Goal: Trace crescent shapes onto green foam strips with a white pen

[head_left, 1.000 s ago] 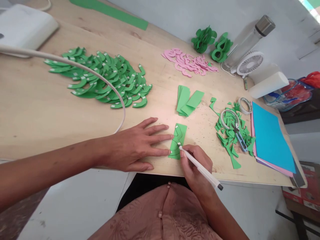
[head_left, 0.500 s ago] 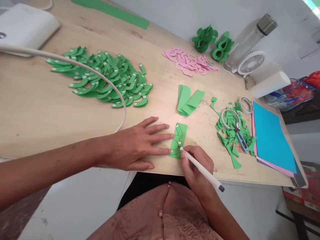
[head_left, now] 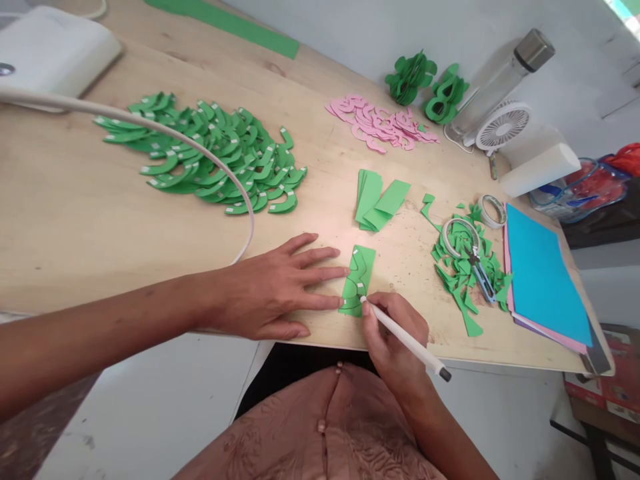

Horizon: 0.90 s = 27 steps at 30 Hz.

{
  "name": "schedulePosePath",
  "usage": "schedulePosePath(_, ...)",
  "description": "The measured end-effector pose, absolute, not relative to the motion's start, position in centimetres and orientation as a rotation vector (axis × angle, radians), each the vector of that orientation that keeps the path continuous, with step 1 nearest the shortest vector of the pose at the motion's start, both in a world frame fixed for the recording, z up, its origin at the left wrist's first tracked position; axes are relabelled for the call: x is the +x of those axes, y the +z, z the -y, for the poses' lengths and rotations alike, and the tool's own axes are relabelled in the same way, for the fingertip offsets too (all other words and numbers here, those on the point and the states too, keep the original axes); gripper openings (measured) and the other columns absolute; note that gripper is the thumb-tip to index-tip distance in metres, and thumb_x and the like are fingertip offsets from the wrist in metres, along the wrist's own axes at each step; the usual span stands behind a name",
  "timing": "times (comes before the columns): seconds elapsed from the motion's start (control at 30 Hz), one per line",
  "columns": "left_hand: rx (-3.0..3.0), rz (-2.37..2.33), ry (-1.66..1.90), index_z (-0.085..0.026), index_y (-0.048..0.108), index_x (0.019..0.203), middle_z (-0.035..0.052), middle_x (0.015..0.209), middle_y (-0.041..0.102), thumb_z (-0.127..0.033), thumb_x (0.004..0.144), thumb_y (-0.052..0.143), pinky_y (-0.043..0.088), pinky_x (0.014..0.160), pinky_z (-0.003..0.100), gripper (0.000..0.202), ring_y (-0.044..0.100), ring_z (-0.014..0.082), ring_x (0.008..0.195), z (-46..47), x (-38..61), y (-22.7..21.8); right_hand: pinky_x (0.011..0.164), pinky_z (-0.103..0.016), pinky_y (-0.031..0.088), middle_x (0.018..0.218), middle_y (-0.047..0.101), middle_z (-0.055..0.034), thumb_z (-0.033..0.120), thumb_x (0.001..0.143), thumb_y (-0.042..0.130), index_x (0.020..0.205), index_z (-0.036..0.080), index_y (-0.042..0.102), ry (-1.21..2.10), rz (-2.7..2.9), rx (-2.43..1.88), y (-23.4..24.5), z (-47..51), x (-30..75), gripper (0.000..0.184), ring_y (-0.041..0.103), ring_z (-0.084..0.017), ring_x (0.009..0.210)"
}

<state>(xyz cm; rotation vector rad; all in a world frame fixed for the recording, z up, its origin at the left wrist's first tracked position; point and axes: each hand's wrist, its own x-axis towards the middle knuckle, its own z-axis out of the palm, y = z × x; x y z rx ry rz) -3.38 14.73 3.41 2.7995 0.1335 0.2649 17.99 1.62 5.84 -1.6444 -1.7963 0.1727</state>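
Left hand (head_left: 270, 290) lies palm down near the front edge of a pale wooden table (head_left: 75, 220), fingers spread, gripping nothing, with its middle fingertips at the left edge of a small green strip (head_left: 366, 263). Right hand (head_left: 400, 330) grasps a white pen (head_left: 410, 343) between thumb and fingers, the dark end slanting back toward the wearer and the point at the strip's lower half; whether it touches the surface cannot be told. The strip lies flat on the table between the hands, marked with curving dark lines and a few small white patches. It looks very light and thin, probably paper or thin foam, flexible enough to bend or crease under a hard pinch, and likely to slide on the smooth wood unless pressed down. Light, flat fingertip pressure along its edge seems the best hold; for lifting, the plain upper right corner would keep fingers off the lines. Just beyond it, a fanned group of plain green strips (head_left: 369, 197) overlaps loosely. To the left, a large pile of curved green pieces (head_left: 210, 160) sits with a white cable (head_left: 220, 161) arching in front of it. Farther back is a heap of pink cutouts (head_left: 373, 121). To the right, a blue-handled cutting tool (head_left: 483, 280) rests on green scraps (head_left: 467, 321), near a blue sheet (head_left: 547, 277).
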Motion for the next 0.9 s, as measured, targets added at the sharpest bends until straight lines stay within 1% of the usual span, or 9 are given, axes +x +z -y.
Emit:
schedulePosePath(0.27, 2.792, -0.134, 0.298, -0.037, 0.053, 0.137, 0.0055, 0.155, 0.044, -0.05, 0.091, 0.057, 0.017, 0.12, 0.059, 0.048, 0.035, 0.0342, 0.145, -14.74, -3.39, 3.45, 0.055, -0.025, 0.044, 0.066, 0.064, 0.0005, 0.018, 0.092, 0.056, 0.083, 0.02, 0.061, 0.244, 1.739, -1.678, 5.8, -1.43, 17.89, 0.011, 0.059, -0.014, 0.058)
schedulePosePath(0.37, 2.79, -0.134, 0.293, -0.037, 0.053, 0.136, 0.0056, 0.156, 0.044, -0.05, 0.091, 0.057, 0.017, 0.12, 0.059, 0.047, 0.035, 0.0342, 0.146, -14.73, -3.34, 3.48, 0.06, -0.025, 0.049, 0.075, 0.069, -0.0003, 0.018, 0.093, 0.056, 0.091, 0.021, 0.063, 0.306, 1.648, -1.66, 5.83, -1.31, 18.06, 0.007, 0.064, -0.014, 0.065)
schedulePosePath(0.43, 2.793, -0.134, 0.278, -0.037, 0.053, 0.136, 0.0058, 0.156, 0.043, -0.05, 0.091, 0.056, 0.016, 0.12, 0.06, 0.047, 0.033, 0.0342, 0.147, -14.72, -3.32, 3.48, 0.065, -0.027, 0.051, 0.082, 0.071, -0.0023, 0.018, 0.094, 0.056, 0.099, 0.021, 0.064, 0.322, 1.66, -1.635, 5.87, -1.3, 18.21, 0.009, 0.066, -0.016, 0.072)
schedulePosePath(0.5, 2.799, -0.133, 0.273, -0.036, 0.053, 0.136, 0.0062, 0.156, 0.043, -0.05, 0.091, 0.056, 0.016, 0.12, 0.06, 0.047, 0.032, 0.0346, 0.147, -14.71, -3.32, 3.45, 0.069, -0.03, 0.052, 0.086, 0.072, -0.0042, 0.018, 0.096, 0.054, 0.103, 0.02, 0.064, 0.295, 1.747, -1.612, 5.88, -1.35, 18.32, 0.013, 0.067, -0.018, 0.076)
schedulePosePath(0.63, 2.803, -0.13, 0.282, -0.036, 0.053, 0.136, 0.0066, 0.156, 0.043, -0.047, 0.09, 0.057, 0.015, 0.12, 0.061, 0.048, 0.032, 0.0354, 0.147, -14.74, -3.37, 3.37, 0.071, -0.035, 0.052, 0.087, 0.073, -0.0064, 0.014, 0.096, 0.052, 0.107, 0.018, 0.064, 0.19, 1.889, -1.585, 5.74, -1.46, 18.36, 0.017, 0.066, -0.021, 0.079)
schedulePosePath(0.77, 2.781, -0.126, 0.305, -0.036, 0.054, 0.136, 0.0058, 0.155, 0.045, -0.049, 0.09, 0.057, 0.011, 0.121, 0.059, 0.048, 0.034, 0.035, 0.146, -14.77, -3.4, 3.21, 0.072, -0.035, 0.052, 0.086, 0.074, -0.0079, 0.013, 0.095, 0.053, 0.106, 0.015, 0.064, 0.086, 1.948, -1.561, 5.53, -1.43, 18.31, 0.015, 0.067, -0.022, 0.08)
schedulePosePath(0.9, 2.792, -0.116, 0.313, -0.036, 0.054, 0.136, 0.0039, 0.157, 0.042, -0.049, 0.091, 0.056, 0.008, 0.122, 0.058, 0.047, 0.033, 0.0354, 0.146, -14.72, -3.39, 3.06, 0.072, -0.035, 0.052, 0.084, 0.074, -0.0083, 0.013, 0.095, 0.053, 0.105, 0.014, 0.066, 0.044, 1.963, -1.545, 5.42, -1.44, 18.31, 0.016, 0.068, -0.022, 0.08)
